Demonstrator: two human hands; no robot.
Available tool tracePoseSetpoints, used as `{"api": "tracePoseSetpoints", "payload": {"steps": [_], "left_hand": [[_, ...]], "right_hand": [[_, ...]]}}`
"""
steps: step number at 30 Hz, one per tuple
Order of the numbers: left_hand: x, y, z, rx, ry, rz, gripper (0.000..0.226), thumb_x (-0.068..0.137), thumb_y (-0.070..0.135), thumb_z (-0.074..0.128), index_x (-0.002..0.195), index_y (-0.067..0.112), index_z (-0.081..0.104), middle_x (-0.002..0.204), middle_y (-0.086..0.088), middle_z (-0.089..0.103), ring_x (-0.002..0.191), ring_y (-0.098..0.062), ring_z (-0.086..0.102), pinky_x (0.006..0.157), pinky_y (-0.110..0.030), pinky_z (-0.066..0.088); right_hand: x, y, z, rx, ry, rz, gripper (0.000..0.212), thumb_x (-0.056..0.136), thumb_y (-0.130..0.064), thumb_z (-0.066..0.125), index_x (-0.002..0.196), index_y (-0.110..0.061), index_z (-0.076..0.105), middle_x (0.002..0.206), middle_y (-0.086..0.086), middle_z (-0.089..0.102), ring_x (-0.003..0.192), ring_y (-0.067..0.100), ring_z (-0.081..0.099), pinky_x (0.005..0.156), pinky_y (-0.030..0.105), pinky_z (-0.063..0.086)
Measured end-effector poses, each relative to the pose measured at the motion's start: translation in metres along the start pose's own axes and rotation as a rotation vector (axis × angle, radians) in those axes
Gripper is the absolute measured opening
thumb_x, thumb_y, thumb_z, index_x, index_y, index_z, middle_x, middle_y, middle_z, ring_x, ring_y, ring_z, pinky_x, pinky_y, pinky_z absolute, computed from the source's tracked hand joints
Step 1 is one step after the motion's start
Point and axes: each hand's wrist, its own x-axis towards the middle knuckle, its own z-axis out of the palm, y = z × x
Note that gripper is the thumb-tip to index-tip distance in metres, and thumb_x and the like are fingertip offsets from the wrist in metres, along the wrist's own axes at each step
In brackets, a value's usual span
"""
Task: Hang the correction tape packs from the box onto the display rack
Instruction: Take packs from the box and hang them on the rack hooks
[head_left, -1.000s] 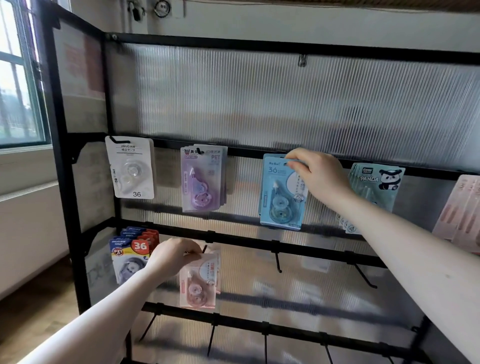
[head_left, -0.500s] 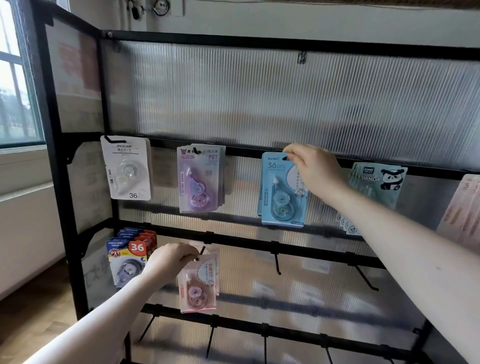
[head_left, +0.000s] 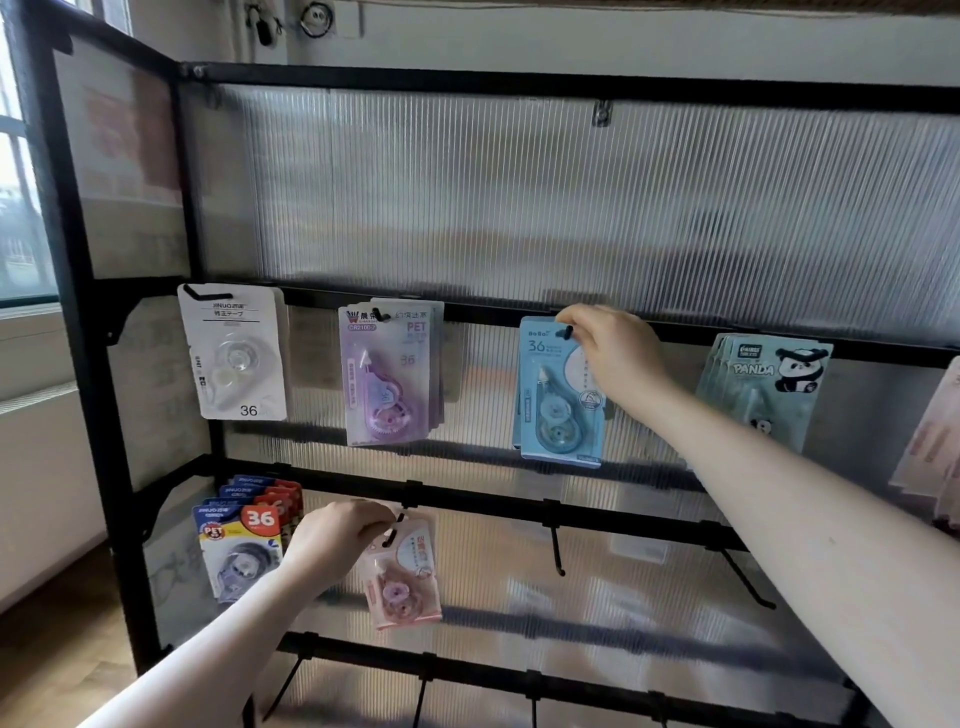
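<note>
A black display rack (head_left: 498, 88) with ribbed translucent panels fills the view. My right hand (head_left: 618, 353) pinches the top of a light blue correction tape pack (head_left: 556, 410) at a hook on the upper rail, and the hook tip shows through the pack's hanging hole. My left hand (head_left: 337, 540) pinches the top corner of a pink correction tape pack (head_left: 405, 577) at a hook on the middle rail. The pink pack hangs tilted. The box is out of view.
On the upper rail hang a white pack (head_left: 234, 353), purple packs (head_left: 389, 374) and panda packs (head_left: 763, 384); pale pink packs (head_left: 935, 441) sit at the right edge. Blue-and-red packs (head_left: 244, 540) hang lower left. Bare hooks (head_left: 558, 551) stick out to the right of the pink pack. A window is at left.
My right hand has shifted slightly along the blue pack's top at the hook. My left hand stays at the pink pack's top; the pack now hangs a little more tilted.
</note>
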Motion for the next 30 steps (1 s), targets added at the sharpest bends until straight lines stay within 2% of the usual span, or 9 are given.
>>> {"api": "tracePoseSetpoints", "payload": {"steps": [6, 10, 15, 20, 25, 30], "left_hand": [[0.004, 0.002, 0.006, -0.032, 0.076, 0.012, 0.020, 0.092, 0.032, 0.056, 0.105, 0.029, 0.070, 0.101, 0.010, 0.070, 0.089, -0.016, 0.066, 0.059, -0.024, 0.040], [0.009, 0.008, 0.009, -0.027, 0.079, -0.005, 0.022, 0.094, 0.032, 0.052, 0.108, 0.028, 0.068, 0.106, 0.010, 0.068, 0.092, -0.015, 0.064, 0.062, -0.026, 0.042], [0.011, 0.008, 0.015, -0.054, 0.096, 0.011, 0.019, 0.093, 0.026, 0.055, 0.104, 0.022, 0.070, 0.103, 0.004, 0.068, 0.092, -0.018, 0.062, 0.067, -0.029, 0.048], [0.006, 0.007, 0.015, -0.049, 0.141, 0.038, 0.016, 0.090, 0.018, 0.059, 0.100, 0.019, 0.072, 0.099, 0.001, 0.070, 0.092, -0.022, 0.062, 0.069, -0.031, 0.048], [-0.002, 0.013, 0.008, -0.028, 0.149, 0.014, 0.020, 0.090, 0.014, 0.058, 0.105, 0.017, 0.069, 0.106, -0.001, 0.067, 0.099, -0.024, 0.060, 0.076, -0.035, 0.048], [-0.019, 0.027, -0.001, 0.004, 0.139, -0.009, 0.026, 0.090, 0.013, 0.056, 0.115, 0.014, 0.065, 0.118, -0.003, 0.063, 0.110, -0.025, 0.056, 0.086, -0.037, 0.046]], "right_hand": [[0.003, 0.004, 0.007, 0.001, 0.036, 0.017, 0.030, 0.097, -0.010, 0.042, 0.119, -0.012, 0.063, 0.105, 0.009, 0.065, 0.101, 0.026, 0.057, 0.077, 0.032, 0.041], [0.003, 0.006, 0.012, -0.030, 0.074, 0.025, 0.031, 0.096, -0.009, 0.042, 0.120, -0.013, 0.062, 0.103, 0.008, 0.064, 0.100, 0.025, 0.056, 0.070, 0.029, 0.035], [-0.004, 0.010, 0.016, -0.114, 0.136, 0.018, 0.034, 0.095, -0.010, 0.049, 0.129, -0.010, 0.054, 0.110, 0.011, 0.059, 0.106, 0.027, 0.052, 0.084, 0.036, 0.043], [-0.020, 0.017, 0.015, -0.138, 0.172, 0.077, 0.049, 0.093, -0.016, 0.054, 0.139, -0.007, 0.040, 0.125, 0.013, 0.052, 0.117, 0.029, 0.047, 0.097, 0.037, 0.038], [-0.043, 0.021, 0.009, -0.144, 0.113, 0.164, 0.058, 0.095, -0.023, 0.050, 0.146, -0.007, 0.026, 0.139, 0.013, 0.040, 0.126, 0.028, 0.041, 0.101, 0.036, 0.035], [-0.072, 0.027, 0.012, -0.155, 0.047, 0.221, 0.058, 0.096, -0.025, 0.049, 0.145, -0.006, 0.025, 0.137, 0.015, 0.041, 0.121, 0.031, 0.044, 0.098, 0.037, 0.038]]}}
